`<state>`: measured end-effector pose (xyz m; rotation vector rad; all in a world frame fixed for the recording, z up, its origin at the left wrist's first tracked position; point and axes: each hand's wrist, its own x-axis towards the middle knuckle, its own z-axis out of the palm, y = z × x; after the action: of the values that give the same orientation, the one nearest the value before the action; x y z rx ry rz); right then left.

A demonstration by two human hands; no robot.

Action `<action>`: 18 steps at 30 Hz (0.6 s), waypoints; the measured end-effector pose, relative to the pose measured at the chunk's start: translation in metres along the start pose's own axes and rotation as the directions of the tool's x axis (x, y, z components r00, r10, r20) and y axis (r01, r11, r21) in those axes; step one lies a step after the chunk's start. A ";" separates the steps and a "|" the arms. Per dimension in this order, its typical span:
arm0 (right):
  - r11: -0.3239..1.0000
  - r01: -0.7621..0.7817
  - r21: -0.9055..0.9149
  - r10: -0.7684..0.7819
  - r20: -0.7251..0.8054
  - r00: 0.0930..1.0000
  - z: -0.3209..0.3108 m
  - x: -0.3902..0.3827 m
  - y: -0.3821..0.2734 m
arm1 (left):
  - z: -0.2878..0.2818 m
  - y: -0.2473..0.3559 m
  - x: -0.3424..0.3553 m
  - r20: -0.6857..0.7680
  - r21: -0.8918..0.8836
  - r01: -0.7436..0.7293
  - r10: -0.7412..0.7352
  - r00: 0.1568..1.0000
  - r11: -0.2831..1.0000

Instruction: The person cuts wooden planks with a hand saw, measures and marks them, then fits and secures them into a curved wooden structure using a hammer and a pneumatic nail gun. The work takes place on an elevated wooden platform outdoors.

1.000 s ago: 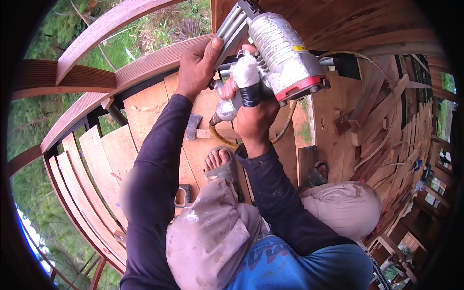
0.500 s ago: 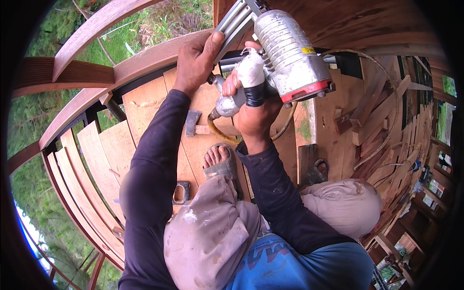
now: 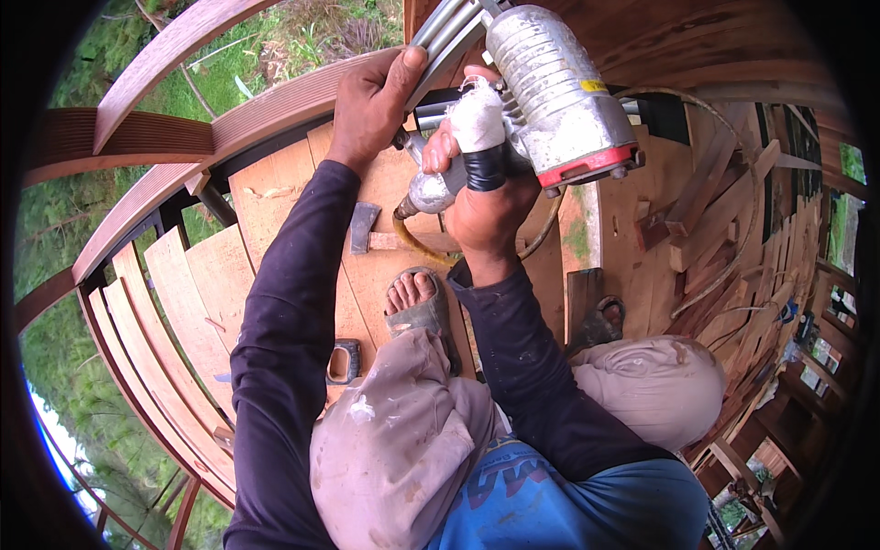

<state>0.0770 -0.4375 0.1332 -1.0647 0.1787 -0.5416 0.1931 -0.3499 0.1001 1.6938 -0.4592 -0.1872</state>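
Observation:
A silver pneumatic nail gun with a red-edged cap is held up in front of me, above the plank floor. Around its handle my right hand is closed, with white wrapping and black tape at the fingers. My left hand is wrapped at the gun's long metal magazine, its thumb lying along the edge; the fingertips are partly hidden. From the handle's end fitting a yellowish air hose curves down. The gun's nose runs out at the upper edge of the view.
A hatchet lies on the planks beyond my sandalled foot. A black-rimmed tool part sits by my left knee. A curved wooden railing bounds the left and far side. Loose boards are piled at right, with hose among them.
The nail gun and my right hand have shifted very slightly up and to the right. My left hand keeps its hold at the magazine.

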 end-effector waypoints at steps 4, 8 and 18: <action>0.966 0.082 -0.244 -0.086 -0.005 0.996 -0.004 0.002 0.002 | 0.002 -0.003 0.001 -0.024 -0.049 -0.007 0.006 1.000 0.999; 0.994 0.035 -0.100 -0.039 -0.031 0.999 0.001 0.001 0.001 | 0.003 -0.007 0.002 -0.022 -0.086 0.022 -0.024 0.999 0.996; 0.956 0.049 -0.291 -0.045 0.021 0.999 -0.001 0.000 -0.006 | 0.004 -0.004 0.001 -0.011 -0.071 0.045 -0.045 0.999 0.996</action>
<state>0.0741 -0.4405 0.1377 -1.3626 0.2259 -0.5616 0.1932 -0.3540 0.0954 1.6357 -0.4005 -0.2228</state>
